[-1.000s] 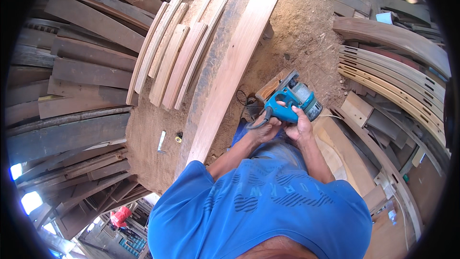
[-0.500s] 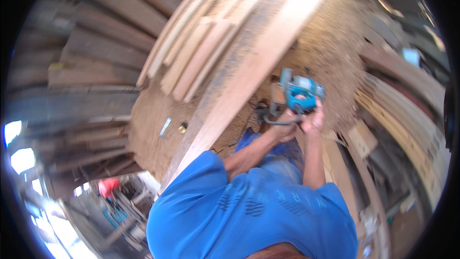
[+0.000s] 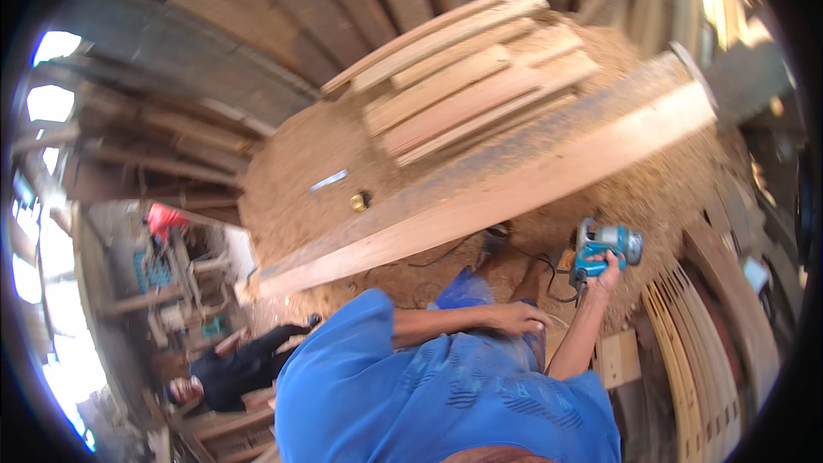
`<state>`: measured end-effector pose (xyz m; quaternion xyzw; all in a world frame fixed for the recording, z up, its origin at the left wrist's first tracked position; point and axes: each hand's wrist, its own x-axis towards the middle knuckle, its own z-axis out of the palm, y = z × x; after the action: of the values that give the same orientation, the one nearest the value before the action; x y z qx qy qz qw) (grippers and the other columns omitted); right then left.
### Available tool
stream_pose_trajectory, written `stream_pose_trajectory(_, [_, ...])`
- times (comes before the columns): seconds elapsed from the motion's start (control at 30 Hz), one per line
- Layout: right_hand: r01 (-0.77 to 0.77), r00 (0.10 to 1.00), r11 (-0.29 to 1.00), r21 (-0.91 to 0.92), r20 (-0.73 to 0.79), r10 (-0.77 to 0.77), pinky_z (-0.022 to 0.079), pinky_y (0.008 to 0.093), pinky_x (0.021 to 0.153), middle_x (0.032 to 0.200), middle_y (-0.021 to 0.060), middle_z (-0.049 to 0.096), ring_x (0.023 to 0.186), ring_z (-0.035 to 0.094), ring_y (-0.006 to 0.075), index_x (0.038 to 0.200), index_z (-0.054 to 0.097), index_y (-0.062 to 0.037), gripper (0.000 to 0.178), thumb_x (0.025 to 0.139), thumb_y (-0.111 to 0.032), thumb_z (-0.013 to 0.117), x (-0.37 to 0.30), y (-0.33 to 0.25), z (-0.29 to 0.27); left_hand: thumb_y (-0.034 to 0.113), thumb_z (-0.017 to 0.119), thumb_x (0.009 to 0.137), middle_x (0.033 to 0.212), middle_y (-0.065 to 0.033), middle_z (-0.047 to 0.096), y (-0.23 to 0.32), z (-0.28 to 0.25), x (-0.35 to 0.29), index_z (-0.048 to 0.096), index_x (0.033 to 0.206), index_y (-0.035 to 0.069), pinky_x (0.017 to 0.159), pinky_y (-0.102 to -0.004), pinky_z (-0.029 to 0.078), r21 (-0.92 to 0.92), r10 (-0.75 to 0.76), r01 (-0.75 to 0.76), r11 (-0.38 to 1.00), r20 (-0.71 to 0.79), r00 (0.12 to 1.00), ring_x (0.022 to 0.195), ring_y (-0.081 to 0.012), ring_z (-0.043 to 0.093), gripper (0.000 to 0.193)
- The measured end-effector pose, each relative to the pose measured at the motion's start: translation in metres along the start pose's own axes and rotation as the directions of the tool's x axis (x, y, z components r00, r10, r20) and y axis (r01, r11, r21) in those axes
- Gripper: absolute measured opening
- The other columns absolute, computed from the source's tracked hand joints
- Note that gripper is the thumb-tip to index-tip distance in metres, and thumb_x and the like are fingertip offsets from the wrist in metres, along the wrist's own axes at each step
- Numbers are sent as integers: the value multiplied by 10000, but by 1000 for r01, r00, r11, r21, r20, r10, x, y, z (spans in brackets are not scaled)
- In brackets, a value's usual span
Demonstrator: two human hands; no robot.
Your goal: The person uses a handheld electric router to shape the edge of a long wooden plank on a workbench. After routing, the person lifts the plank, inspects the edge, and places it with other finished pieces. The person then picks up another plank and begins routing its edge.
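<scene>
My right hand (image 3: 607, 274) is wrapped round the loop handle of a corded teal power tool (image 3: 604, 250) with a silver motor body. It is held out to the right, below the long beam. My left hand (image 3: 519, 319) is near my lap with its fingers curled; whether anything is inside them is hidden. In front of me a long pale wooden beam (image 3: 480, 206) runs slantwise from lower left to upper right, sawdust on its far face. The tool is apart from the beam.
Beyond the beam lies a stack of cut boards (image 3: 463, 77) on sawdust. A small yellow round thing (image 3: 359, 201) and a pale strip (image 3: 329, 180) lie nearby. Slatted curved pieces (image 3: 686, 351) stand at right. At lower left is another person (image 3: 236, 375) in dark clothes.
My left hand has come away from the power tool toward my lap. The right hand has carried the tool right and lower in view. The view has turned, so the beam lies flatter.
</scene>
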<state>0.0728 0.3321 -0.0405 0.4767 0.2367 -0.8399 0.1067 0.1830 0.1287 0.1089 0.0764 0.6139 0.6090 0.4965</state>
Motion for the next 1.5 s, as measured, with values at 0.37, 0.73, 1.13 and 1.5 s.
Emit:
stream_pose_trajectory(0.37, [356,934,932,-72,7,-356,498,311,543,720,-12,492,593,532,110,1172,489,-125,320,886,-73,622,-67,-80,14,287,595,918,1463,-313,375,61,-213,121,427,1429,13,1143,-551,275,689,414,384,615,-696,587,1326,-453,375,604])
stream_pose_trajectory(0.73, [707,702,701,-96,216,-678,481,272,578,772,26,573,614,545,95,1186,543,-33,349,855,-41,655,-80,-134,131,349,438,960,1574,-247,303,51,-245,185,481,1396,-14,1188,-548,168,485,258,729,482,-874,411,1448,-413,280,569])
stream_pose_trajectory(1.13, [854,497,384,-352,333,-801,477,245,625,822,1,584,685,561,74,1213,562,-19,337,889,-52,650,32,-133,234,327,457,948,1555,-268,328,47,-244,185,548,1265,-62,1159,-572,227,527,333,708,470,-849,410,1436,-421,307,510])
stream_pose_trajectory(1.5, [670,580,210,-712,326,-747,525,336,693,854,87,656,773,644,193,1190,569,-12,370,893,-166,729,92,-90,187,312,384,995,1612,-308,145,78,-243,159,429,1426,-82,1212,-584,49,383,25,533,755,-828,560,1500,-479,101,585])
